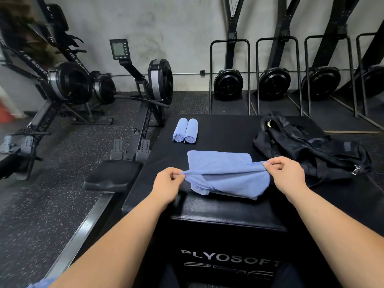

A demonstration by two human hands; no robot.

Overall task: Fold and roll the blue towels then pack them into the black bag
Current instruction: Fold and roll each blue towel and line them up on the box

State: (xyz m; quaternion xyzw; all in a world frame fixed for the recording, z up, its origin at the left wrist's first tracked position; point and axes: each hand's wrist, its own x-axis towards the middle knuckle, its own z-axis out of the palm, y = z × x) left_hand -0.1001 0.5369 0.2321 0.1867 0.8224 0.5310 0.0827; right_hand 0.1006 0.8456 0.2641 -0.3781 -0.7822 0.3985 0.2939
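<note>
My left hand pinches the left end of a raised fold of the blue towel, with thumb and fingers curled on the cloth. My right hand pinches the right end of the same fold. The hands are apart, one at each side of the towel. The fold runs taut between them, lifted off the layers beneath. The far part of the towel lies flat on the black bench with a straight far edge. The near part hangs rumpled below the fold.

Beyond the towel and slightly left, the first rolled towel and the second rolled towel lie side by side, touching, spiral ends facing me. The black bag lies slumped on the right part of the bench, near my right hand but apart from it. A metal zip pull shows at its near right end.

The near face of the bench carries the lettering PLYOSOFT. On the floor to the left stands a rowing machine, its seat just beside the bench
</note>
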